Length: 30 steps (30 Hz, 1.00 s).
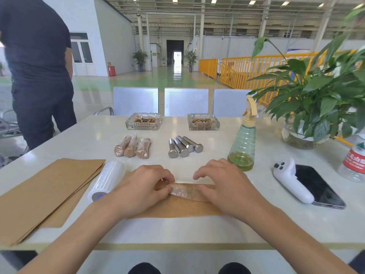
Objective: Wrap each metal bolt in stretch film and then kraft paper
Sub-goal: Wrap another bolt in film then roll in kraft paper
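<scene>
In the head view, a pale desk (pixel 197 228) is seen from above and in front. Near its front edge, a sheet of kraft paper (pixel 177 208) is laid flat, and on it a film-covered bundle (pixel 185 190) is held between both hands. The left hand (pixel 142 186) is placed on the bundle's left end, with its fingers curled and the wrapping pinched there. The right hand (pixel 223 184) is set over the right end; its thumb side is pressed on the bundle, while its fingers are arched above the desk and spread loosely. A thin edge of stretch film is seen drawn between the two hands.

Just left of the left hand, a roll of stretch film (pixel 107 179) is lying on its side, and further left a stack of kraft sheets (pixel 45 192) is spread out. Behind the hands, three wrapped bolts (pixel 132 147) are grouped side by side, and to their right four bare metal bolts (pixel 184 145) are lying close together, heads toward the camera.

Two glass ashtrays (pixel 143 121) are placed further back. On the right side, a green spray bottle (pixel 243 147), a white controller (pixel 290 180) resting on a dark phone (pixel 318 186), a plastic water bottle (pixel 354 163) and a potted plant (pixel 316 95) are seen. A person in dark clothes (pixel 39 66) is standing at the left, beyond the desk.
</scene>
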Motion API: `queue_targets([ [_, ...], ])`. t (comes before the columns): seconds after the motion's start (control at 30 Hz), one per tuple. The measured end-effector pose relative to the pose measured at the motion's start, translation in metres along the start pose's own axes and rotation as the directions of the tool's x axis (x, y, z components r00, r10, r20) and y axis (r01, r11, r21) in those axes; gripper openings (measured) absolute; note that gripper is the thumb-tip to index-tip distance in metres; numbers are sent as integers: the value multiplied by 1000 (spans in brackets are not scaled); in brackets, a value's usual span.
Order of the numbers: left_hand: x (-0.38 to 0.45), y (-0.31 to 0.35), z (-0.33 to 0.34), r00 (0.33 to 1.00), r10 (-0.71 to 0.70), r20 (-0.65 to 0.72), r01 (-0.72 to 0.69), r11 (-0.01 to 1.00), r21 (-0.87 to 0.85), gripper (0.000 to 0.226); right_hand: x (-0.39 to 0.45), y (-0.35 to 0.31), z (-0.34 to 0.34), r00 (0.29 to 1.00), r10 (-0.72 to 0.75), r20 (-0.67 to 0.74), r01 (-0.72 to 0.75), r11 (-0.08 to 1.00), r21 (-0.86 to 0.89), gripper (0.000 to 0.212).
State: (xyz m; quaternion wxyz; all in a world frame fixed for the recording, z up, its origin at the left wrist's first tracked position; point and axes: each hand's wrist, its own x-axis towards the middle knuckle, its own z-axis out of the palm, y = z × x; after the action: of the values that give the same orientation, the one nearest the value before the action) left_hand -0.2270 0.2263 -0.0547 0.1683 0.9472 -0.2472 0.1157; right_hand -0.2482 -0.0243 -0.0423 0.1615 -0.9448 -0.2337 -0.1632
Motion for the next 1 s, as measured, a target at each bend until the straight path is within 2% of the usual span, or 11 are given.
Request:
queue_targets([
  [0.17, -1, 0, -1, 1000, -15, 2, 15, 1000, 16, 23, 21, 8, 10, 984, 21, 178, -20, 1000, -8, 25],
  [0.3, -1, 1, -2, 1000, -1, 16, 1, 999, 37, 26, 27, 13, 11, 977, -14, 211, 17, 1000, -14, 23],
  [0.5, -1, 10, 3, 998, 48, -46, -37, 975, 220, 29, 30, 17, 7, 964, -65, 258, 75, 997, -27, 25],
  [0.63, -1, 16, 2, 995, 77, -58, -62, 972, 228, 28, 29, 15, 11, 966, -92, 240, 107, 993, -47, 23],
  [0.73, -1, 19, -3, 983, 185, -14, -182, 975, 130, 31, 30, 13, 11, 968, -121, 221, 141, 987, -73, 20],
  [0.83, 1, 25, -7, 959, 254, 122, -262, 964, 54, 44, 33, 12, 10, 965, -126, 230, 149, 985, -87, 16],
  [0.93, 3, 32, -5, 947, 219, 235, -248, 964, 98, 52, 33, 11, 11, 966, -111, 234, 133, 988, -79, 12],
  [1.0, 3, 35, -6, 946, 203, 254, -237, 965, 114, 49, 32, 11, 11, 966, -99, 238, 116, 992, -57, 10],
])
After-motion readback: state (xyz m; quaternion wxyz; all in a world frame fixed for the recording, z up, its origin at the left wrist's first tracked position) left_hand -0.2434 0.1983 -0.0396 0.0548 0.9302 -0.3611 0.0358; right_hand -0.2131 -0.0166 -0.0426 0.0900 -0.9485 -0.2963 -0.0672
